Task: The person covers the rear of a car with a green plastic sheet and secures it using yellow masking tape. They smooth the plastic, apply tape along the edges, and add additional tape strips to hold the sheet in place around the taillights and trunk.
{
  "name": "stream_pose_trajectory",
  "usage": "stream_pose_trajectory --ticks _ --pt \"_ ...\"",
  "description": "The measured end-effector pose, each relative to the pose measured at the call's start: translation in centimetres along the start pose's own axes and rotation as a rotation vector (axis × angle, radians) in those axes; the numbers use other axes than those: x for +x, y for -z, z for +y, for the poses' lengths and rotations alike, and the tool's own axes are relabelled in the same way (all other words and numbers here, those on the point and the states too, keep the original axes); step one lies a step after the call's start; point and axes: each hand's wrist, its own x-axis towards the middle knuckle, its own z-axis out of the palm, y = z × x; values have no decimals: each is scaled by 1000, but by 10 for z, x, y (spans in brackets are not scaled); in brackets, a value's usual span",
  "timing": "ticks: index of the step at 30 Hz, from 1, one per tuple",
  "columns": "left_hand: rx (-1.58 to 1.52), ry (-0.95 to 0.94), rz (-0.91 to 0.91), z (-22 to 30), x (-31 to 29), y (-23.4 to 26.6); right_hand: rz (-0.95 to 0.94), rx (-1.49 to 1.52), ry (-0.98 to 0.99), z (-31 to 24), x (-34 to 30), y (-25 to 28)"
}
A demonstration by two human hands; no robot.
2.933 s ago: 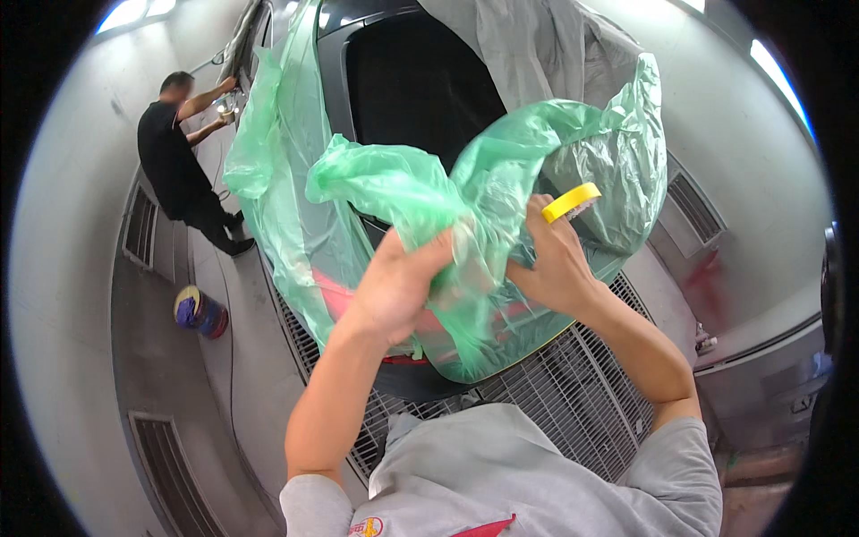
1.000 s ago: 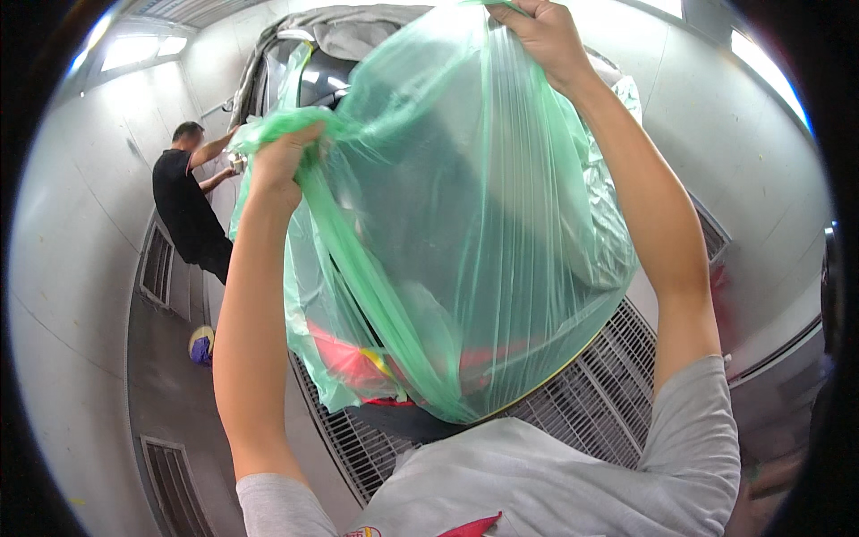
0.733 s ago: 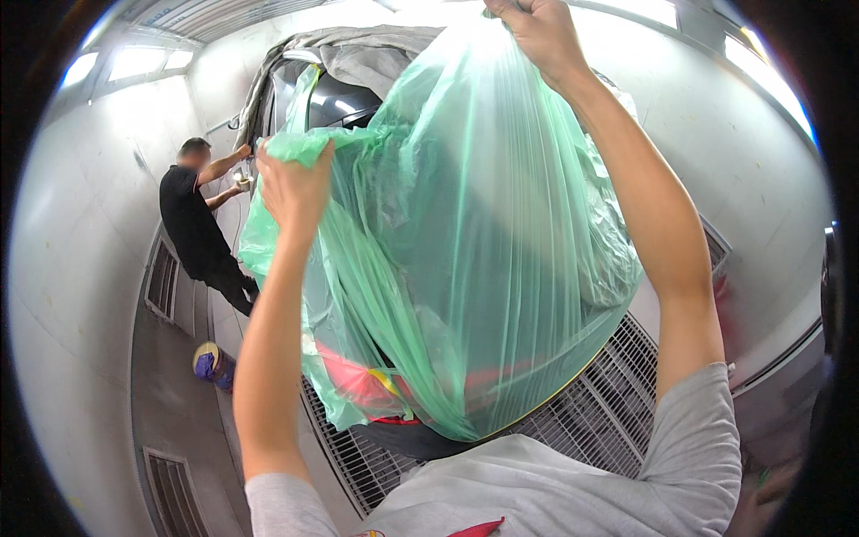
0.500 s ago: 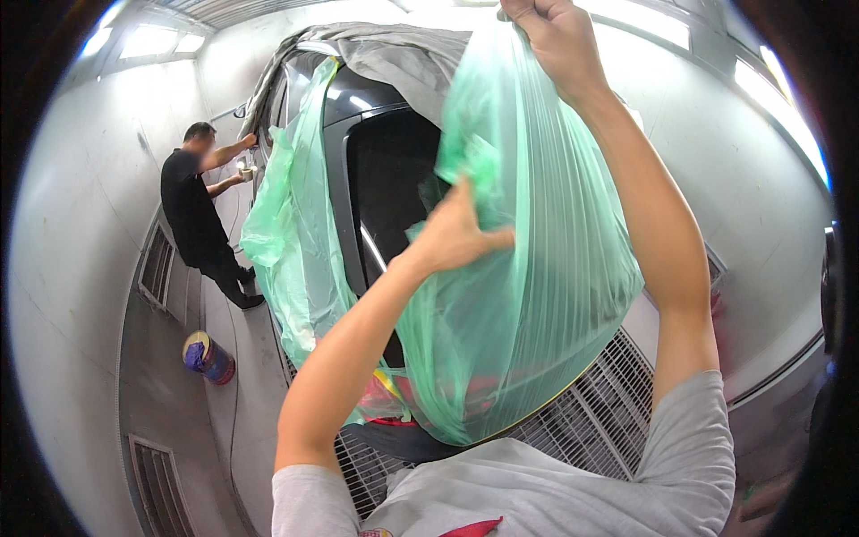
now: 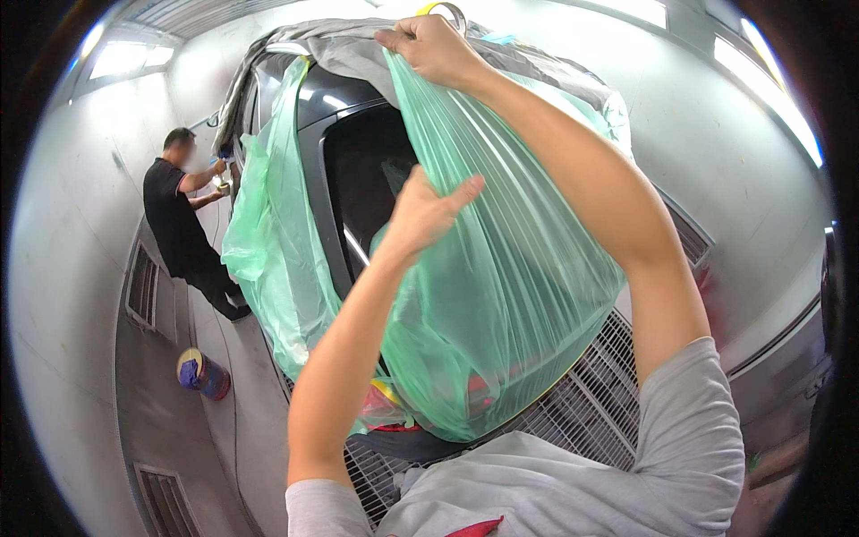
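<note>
A thin, translucent green plastic masking film (image 5: pixel 510 259) drapes over the rear of a dark car and fans out in tight folds. My right hand (image 5: pixel 434 52) is raised at the top, fingers pinched on the film's upper corner. Lower down, my left hand (image 5: pixel 429 210) lies against the film's left edge, thumb stretched away from the fingers; its fingertips are partly hidden. To the left, the dark rear window (image 5: pixel 362 170) shows uncovered. More green film (image 5: pixel 282 242) hangs down the car's left side.
Grey cloth (image 5: pixel 344 54) covers the roof. A yellow tape roll (image 5: pixel 447 13) shows behind my right hand. At the car's left side, a person in black (image 5: pixel 183 219) holds a cup-like item. A drum (image 5: pixel 204 374) stands on the floor; metal grating (image 5: pixel 586 398) lies below the car's rear.
My right hand has moved left and down, drawing the film's top corner over toward the window. My left hand has shifted slightly left, and the bunched film near it has spread out.
</note>
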Motion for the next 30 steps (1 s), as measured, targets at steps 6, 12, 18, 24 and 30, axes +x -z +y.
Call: stream_pose_trajectory --ticks 6,12,18,24,30 --pt "-472 21 -291 -14 9 12 29 -48 -28 19 4 -17" --pt "475 -105 616 -27 -38 26 38 -60 60 22 9 -21" --pt "-265 236 29 -48 -48 -37 75 -72 31 14 1 -36" --pt "-271 152 207 -55 15 30 -18 -100 8 18 6 -31" --pt "153 117 395 -44 37 70 -40 -190 40 26 6 -48"
